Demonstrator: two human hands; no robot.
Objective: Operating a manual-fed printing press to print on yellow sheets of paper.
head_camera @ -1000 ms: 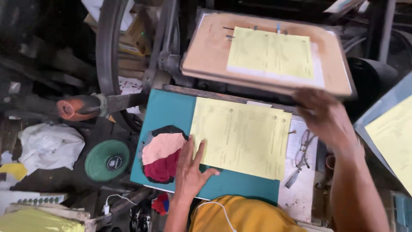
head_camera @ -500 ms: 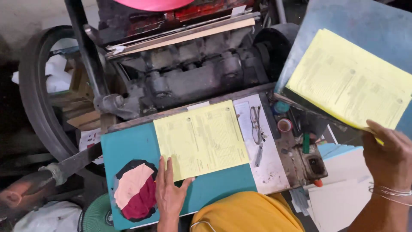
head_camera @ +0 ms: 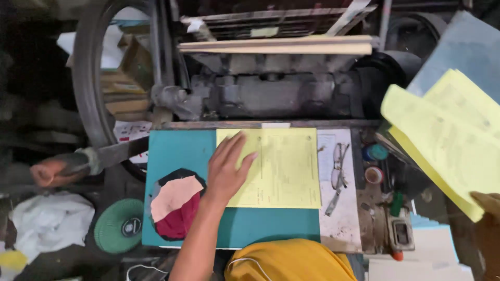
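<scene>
Yellow paper dominates what lies under your hands: a stack of thin, flat, printed yellow sheets [head_camera: 276,167] sits squared on a smooth teal board [head_camera: 177,151] at the front of a dark, greasy metal press [head_camera: 271,93]. Your left hand [head_camera: 227,169] lies open on the stack's left part, fingers spread and palm flat, pressing down without gripping anything. At the far right edge your right hand [head_camera: 487,205] is only partly in view; it appears to pinch the lower corner of a loose yellow sheet [head_camera: 442,151] held up in the air, well apart from the stack, though the exact grip cannot be told. That sheet looks limp and blurred, so it could fold, sag or slip if pinched only at one corner, and your flat palm could skew or smudge the top sheet of the stack if it slides. Just left of your wrist on the board lies a soft rag bundle [head_camera: 176,203], dark red with a pale pink patch. Right of the stack, a pair of wire-framed glasses [head_camera: 337,174] rests on a stained white sheet. A ribbed green disc [head_camera: 120,225] sits lower left, near crumpled white cloth [head_camera: 49,221]. A large dark flywheel [head_camera: 91,88] curves up the left side.
</scene>
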